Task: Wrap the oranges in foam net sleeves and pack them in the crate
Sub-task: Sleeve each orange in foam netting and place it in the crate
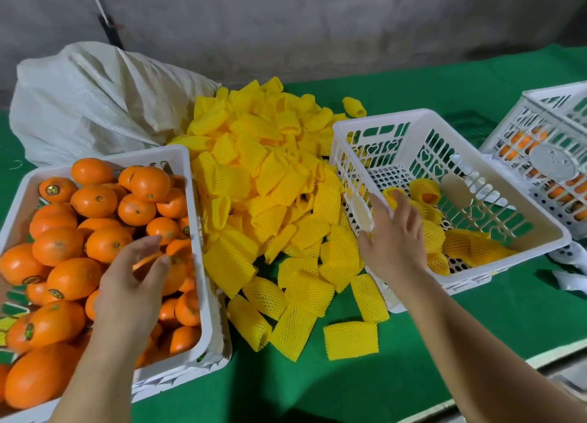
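Rightward, the right hand [392,235] crosses the crate [365,130] rim, fingers relaxed; left hand [133,282] fingers blurred, grip uncertain.

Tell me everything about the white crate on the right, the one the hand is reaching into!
The white crate looks like plastic, with slotted walls, heart-shaped cutouts and a floor full of round holes. It stands upright on the green table cover, tilted a bit in the view. Inside lie several oranges wrapped in yellow foam net sleeves. The right hand reaches over its near-left rim.
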The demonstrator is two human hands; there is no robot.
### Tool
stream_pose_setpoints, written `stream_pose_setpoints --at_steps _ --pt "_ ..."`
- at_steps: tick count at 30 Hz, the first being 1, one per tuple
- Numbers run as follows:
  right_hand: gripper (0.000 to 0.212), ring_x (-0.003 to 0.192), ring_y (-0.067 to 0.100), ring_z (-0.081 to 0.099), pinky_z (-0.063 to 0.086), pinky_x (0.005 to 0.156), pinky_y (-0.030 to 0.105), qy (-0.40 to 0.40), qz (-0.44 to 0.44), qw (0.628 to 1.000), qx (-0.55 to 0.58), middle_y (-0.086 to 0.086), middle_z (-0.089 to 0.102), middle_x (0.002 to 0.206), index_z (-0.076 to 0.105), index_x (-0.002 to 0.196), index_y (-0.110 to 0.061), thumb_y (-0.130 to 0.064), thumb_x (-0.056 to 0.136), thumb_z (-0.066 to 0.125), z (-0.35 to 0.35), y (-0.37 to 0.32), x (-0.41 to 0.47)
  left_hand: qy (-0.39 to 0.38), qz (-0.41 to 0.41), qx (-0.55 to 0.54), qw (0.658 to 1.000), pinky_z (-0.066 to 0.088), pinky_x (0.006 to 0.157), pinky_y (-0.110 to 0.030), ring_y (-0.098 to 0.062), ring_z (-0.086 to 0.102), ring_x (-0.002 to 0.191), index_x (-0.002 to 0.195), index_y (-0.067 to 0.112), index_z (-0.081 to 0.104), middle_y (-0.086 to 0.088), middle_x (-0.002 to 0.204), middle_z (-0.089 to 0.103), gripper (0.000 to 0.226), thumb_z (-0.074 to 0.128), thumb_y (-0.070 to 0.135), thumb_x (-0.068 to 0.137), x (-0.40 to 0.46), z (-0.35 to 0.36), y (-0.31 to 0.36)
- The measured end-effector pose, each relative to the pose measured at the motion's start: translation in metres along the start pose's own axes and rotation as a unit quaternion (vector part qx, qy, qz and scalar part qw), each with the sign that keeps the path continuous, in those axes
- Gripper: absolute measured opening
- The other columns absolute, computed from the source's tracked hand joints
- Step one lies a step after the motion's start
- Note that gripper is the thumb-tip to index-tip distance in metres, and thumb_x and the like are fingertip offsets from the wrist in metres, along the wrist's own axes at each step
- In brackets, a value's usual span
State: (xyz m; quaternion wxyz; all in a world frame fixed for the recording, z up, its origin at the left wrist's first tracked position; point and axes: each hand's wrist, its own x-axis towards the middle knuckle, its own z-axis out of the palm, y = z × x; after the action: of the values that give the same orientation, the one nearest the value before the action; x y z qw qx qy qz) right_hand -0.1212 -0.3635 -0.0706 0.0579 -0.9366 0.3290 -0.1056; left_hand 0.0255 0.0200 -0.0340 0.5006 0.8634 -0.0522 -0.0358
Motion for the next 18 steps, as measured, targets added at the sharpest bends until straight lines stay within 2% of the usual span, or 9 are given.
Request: stream_pose_setpoints --at_steps 2,3,6,8,9,11,14,16,18 --pt "0.075 0.150 0.043 0.015 0.026 0.118 0.059 0.001 -0.057 0.997 0.043 0.016 0.012 0.165 0.032 0.159 -0.027 -0.043 0.093 0.066 0.018 -0.021 -0.004 0.037 0.008 -0.161 0.986 0.056 0.079 -0.028 0.008 0.064 0.111 0.129 0.052 0.061 0.033 0.120 0.064 0.025 0.058 0.047 0.105 -0.001 0.020 0.012" --pt "0.071 0.151 0.039 0.011 0.022 0.119 0.057 -0.037 -0.080 0.994 0.066 0.015 0.011 0.167 0.035 0.157 -0.029 -0.044 0.095 0.064 0.029 -0.032 -0.007 0.048 -0.015 -0.235 0.971 0.061 0.076 -0.031 0.006 0.067 0.108 0.131 0.048 0.062 0.029 0.120 0.066 0.024 0.053 0.041 0.109 -0.006 0.031 0.023" --pt "0.049 0.153 0.032 0.004 0.015 0.121 0.052 -0.235 -0.112 0.962 0.076 0.007 0.010 0.170 0.050 0.143 -0.040 -0.047 0.095 0.060 0.068 -0.052 -0.016 0.019 -0.105 -0.384 0.917 0.063 0.064 -0.025 -0.002 0.076 0.089 0.132 0.024 0.064 0.011 0.114 0.074 0.027 0.044 0.028 0.115 -0.020 0.061 0.041" --pt "0.044 0.152 0.035 0.008 0.015 0.120 0.052 -0.361 -0.119 0.924 0.043 0.005 0.018 0.167 0.053 0.135 -0.041 -0.044 0.093 0.061 0.089 -0.056 -0.024 -0.003 -0.140 -0.432 0.891 0.062 0.068 -0.031 -0.012 0.076 0.089 0.128 0.021 0.066 -0.006 0.118 0.076 0.036 0.042 0.042 0.112 -0.025 0.068 0.043" --pt "0.045 0.149 0.036 0.017 0.019 0.117 0.050 -0.389 -0.127 0.912 0.025 0.005 0.030 0.161 0.053 0.135 -0.040 -0.040 0.092 0.063 0.097 -0.056 -0.029 -0.016 -0.146 -0.449 0.881 0.062 0.070 -0.034 -0.018 0.074 0.093 0.123 0.024 0.069 -0.007 0.118 0.075 0.046 0.039 0.055 0.108 -0.027 0.069 0.043" --pt "0.047 0.137 0.034 0.034 0.028 0.109 0.045 -0.384 -0.127 0.914 0.019 0.003 0.052 0.143 0.050 0.137 -0.036 -0.030 0.092 0.064 0.105 -0.055 -0.039 -0.046 -0.121 -0.445 0.886 0.061 0.068 -0.034 -0.023 0.071 0.095 0.107 0.028 0.075 -0.006 0.112 0.076 0.056 0.035 0.067 0.101 -0.026 0.068 0.037" --pt "0.046 0.123 0.031 0.055 0.039 0.098 0.038 -0.318 -0.088 0.940 0.085 0.006 0.065 0.130 0.050 0.142 -0.031 -0.023 0.097 0.061 0.104 -0.058 -0.043 -0.066 -0.097 -0.403 0.908 0.059 0.063 -0.034 -0.021 0.072 0.087 0.093 0.027 0.079 -0.007 0.101 0.077 0.060 0.037 0.070 0.099 -0.027 0.071 0.034" --pt "0.055 0.105 0.021 0.062 0.046 0.085 0.032 -0.281 -0.054 0.937 0.201 0.005 0.064 0.132 0.041 0.154 -0.030 -0.027 0.102 0.059 0.090 -0.066 -0.038 -0.073 -0.082 -0.376 0.920 0.057 0.066 -0.037 -0.020 0.072 0.085 0.089 0.030 0.078 -0.002 0.095 0.076 0.059 0.040 0.074 0.098 -0.029 0.074 0.035" --pt "0.063 0.099 0.008 0.056 0.046 0.080 0.024 -0.247 -0.043 0.902 0.352 -0.006 0.056 0.135 0.030 0.158 -0.039 -0.029 0.104 0.058 0.067 -0.079 -0.034 -0.087 -0.057 -0.359 0.927 0.058 0.065 -0.038 -0.023 0.073 0.080 0.088 0.034 0.073 -0.001 0.086 0.074 0.049 0.042 0.070 0.098 -0.030 0.076 0.035"
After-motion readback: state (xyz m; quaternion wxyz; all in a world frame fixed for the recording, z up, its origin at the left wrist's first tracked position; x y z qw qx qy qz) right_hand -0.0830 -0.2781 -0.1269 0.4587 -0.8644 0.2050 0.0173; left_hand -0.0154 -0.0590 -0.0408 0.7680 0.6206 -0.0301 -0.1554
